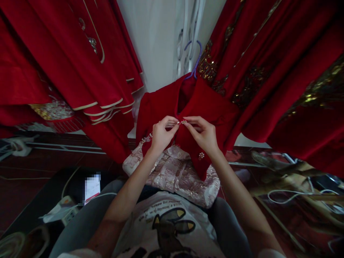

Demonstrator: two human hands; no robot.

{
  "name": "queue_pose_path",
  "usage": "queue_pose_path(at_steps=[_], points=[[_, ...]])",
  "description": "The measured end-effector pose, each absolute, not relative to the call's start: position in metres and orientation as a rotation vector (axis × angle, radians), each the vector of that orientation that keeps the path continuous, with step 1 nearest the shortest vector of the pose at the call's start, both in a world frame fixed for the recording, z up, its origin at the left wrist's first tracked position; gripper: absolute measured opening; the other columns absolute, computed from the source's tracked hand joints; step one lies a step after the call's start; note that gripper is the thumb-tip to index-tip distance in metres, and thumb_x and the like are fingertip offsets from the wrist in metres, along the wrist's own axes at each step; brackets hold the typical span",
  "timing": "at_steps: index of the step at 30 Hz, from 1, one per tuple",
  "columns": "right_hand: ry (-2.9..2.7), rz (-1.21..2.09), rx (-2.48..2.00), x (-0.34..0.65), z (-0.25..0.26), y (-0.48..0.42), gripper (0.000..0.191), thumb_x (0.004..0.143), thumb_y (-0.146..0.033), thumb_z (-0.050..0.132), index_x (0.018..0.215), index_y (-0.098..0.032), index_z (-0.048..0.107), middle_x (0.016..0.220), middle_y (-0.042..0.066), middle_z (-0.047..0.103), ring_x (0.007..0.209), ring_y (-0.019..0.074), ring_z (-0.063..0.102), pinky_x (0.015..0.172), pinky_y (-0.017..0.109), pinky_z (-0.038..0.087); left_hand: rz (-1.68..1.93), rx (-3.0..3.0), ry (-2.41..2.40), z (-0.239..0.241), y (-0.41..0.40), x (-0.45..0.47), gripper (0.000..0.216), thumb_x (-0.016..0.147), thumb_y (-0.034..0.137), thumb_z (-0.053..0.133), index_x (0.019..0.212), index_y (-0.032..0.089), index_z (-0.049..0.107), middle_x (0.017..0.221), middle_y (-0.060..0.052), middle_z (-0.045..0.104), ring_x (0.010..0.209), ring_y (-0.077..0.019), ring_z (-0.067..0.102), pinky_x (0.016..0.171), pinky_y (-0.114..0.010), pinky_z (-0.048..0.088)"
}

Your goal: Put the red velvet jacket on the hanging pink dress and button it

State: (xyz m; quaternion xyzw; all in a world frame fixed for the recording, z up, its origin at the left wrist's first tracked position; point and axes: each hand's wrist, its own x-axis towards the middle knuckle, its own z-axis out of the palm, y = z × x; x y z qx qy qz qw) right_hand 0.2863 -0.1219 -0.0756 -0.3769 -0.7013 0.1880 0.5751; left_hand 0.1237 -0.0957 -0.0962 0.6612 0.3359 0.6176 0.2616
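A red jacket [215, 104] with a collar hangs in front of me from a purple hanger [200, 53]. My left hand [163, 134] is closed in a pinch on one front edge of it, just below the neck opening. Opposite, my right hand [202, 134] pinches the other front edge, fingertips nearly meeting those of the left. Between the fingertips shows a small sparkling button or trim, partly hidden. A flower-shaped jewelled ornament [201, 156] sits lower on the jacket. Under the hem, a shiny pink-and-white quilted piece [177, 172] lies over my lap.
Red garments with pale edging [88, 71] hang at left, and gold-embroidered red garments [268, 71] at right. White cabinet doors [158, 43] stand behind. A phone [92, 190] and a power strip [67, 209] lie at lower left. Cables [290, 195] and clutter lie at right.
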Motion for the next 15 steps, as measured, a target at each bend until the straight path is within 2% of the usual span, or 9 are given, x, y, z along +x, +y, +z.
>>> queue_pose_path(at_steps=[3, 8, 15], points=[[-1.632, 0.395, -0.898, 0.285, -0.074, -0.122, 0.021, 0.090, -0.032, 0.063, 0.106, -0.023, 0.073, 0.106, 0.004, 0.074, 0.094, 0.0161, 0.071, 0.077, 0.027, 0.061, 1.642, 1.844, 0.936, -0.092, -0.098, 0.122, 0.008, 0.082, 0.015, 0.065, 0.090, 0.018, 0.065, 0.086, -0.002, 0.074, 0.078, -0.0126, 0.073, 0.079, -0.027, 0.061], [-1.566, 0.343, -0.892, 0.281, -0.078, -0.121, 0.022, 0.090, -0.030, 0.063, 0.106, -0.022, 0.075, 0.105, 0.004, 0.075, 0.094, 0.0166, 0.071, 0.081, 0.029, 0.061, 1.568, 1.993, 0.954, -0.085, -0.106, 0.121, 0.019, 0.079, 0.014, 0.066, 0.098, 0.018, 0.065, 0.092, -0.004, 0.075, 0.081, -0.0138, 0.073, 0.082, -0.029, 0.061], [-1.524, 0.340, -0.929, 0.283, -0.081, -0.119, 0.024, 0.088, -0.030, 0.065, 0.109, -0.025, 0.076, 0.110, 0.001, 0.075, 0.100, 0.0200, 0.072, 0.095, 0.038, 0.059, 1.604, 2.197, 1.040, -0.080, -0.102, 0.125, 0.009, 0.083, 0.018, 0.064, 0.092, 0.019, 0.065, 0.088, -0.002, 0.075, 0.078, -0.0132, 0.072, 0.079, -0.028, 0.060]])
